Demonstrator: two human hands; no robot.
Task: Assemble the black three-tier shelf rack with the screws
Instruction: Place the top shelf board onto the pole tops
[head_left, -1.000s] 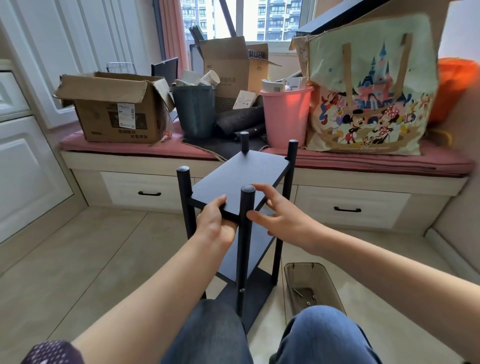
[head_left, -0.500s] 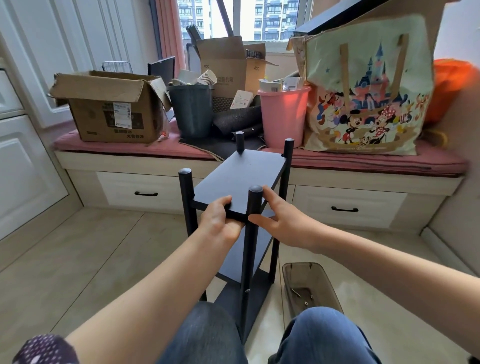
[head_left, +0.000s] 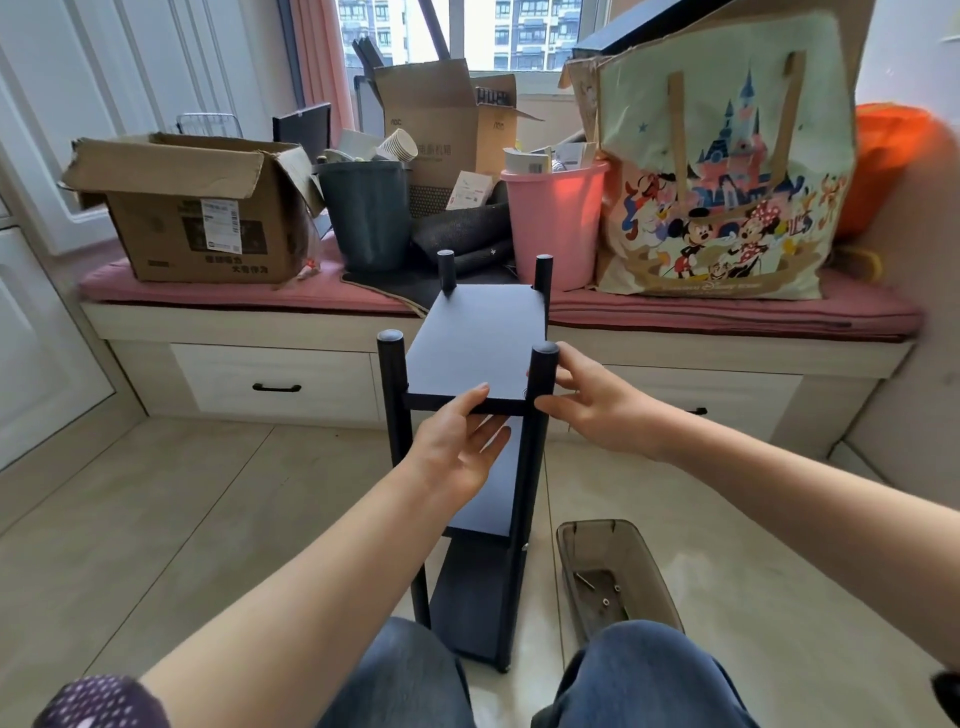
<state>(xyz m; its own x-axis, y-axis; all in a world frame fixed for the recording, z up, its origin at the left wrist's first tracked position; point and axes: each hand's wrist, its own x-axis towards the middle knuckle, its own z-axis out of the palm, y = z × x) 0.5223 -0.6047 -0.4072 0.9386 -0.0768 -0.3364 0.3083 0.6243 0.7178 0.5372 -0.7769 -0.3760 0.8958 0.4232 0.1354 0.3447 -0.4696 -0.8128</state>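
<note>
The black three-tier rack stands upright on the floor between my knees, four round posts rising above its top shelf. My left hand holds the front edge of the top shelf, fingertips on the edge and thumb beneath it. My right hand is wrapped around the near right post just under its cap, thumb in front and fingers behind. The middle shelf and bottom shelf show below my left wrist. A smoky plastic tray to the right holds a few loose screws.
A window bench with a pink cushion runs behind the rack, loaded with a cardboard box, a dark bin, a pink bin and a cartoon tote bag. Drawers sit under it. Tiled floor lies on the left.
The rack has turned clockwise so its front edge faces me squarely. My right hand has closed around the near right post; my left hand has stayed on the shelf's front edge.
</note>
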